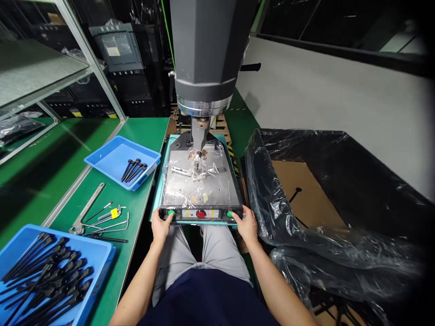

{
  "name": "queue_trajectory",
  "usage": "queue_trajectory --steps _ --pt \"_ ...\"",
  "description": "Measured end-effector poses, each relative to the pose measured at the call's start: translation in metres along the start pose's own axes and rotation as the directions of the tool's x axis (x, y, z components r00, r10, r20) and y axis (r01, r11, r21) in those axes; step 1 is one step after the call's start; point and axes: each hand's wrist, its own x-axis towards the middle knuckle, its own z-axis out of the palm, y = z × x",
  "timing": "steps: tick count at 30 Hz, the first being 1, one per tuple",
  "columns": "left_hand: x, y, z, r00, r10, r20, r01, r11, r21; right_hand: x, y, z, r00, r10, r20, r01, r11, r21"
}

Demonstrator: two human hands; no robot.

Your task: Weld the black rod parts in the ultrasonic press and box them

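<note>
My left hand rests on the front panel of a press machine, its thumb on the left green button. At the other end my right hand has its thumb on the right green button. Both hands curl round the panel's edge and hold no loose object. A red button sits between them. The machine's grey head comes down to a narrow horn over a small part on the plastic-covered plate.
A small blue tray with a few black rods stands left of the machine. A larger blue tray full of black rods is at lower left. Wrenches and hex keys lie on the green bench. A plastic-lined cardboard box stands at right.
</note>
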Motion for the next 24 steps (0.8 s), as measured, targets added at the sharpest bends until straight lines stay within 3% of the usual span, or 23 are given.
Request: queue_trajectory --steps 5,11,24 --pt "0.002 0.001 -0.001 1.0 0.002 0.007 -0.002 1.0 0.015 0.0 0.003 0.0 1.0 0.01 0.007 -0.01 1.0 0.006" --pt "0.001 -0.002 -0.008 0.996 0.021 0.088 -0.017 0.999 -0.049 0.001 0.012 -0.009 0.981 0.066 0.18 -0.103 0.974 0.202" --pt "-0.005 -0.005 -0.007 0.993 0.046 0.11 -0.037 0.996 -0.077 -0.002 0.018 -0.004 0.977 0.114 0.181 -0.159 0.952 0.26"
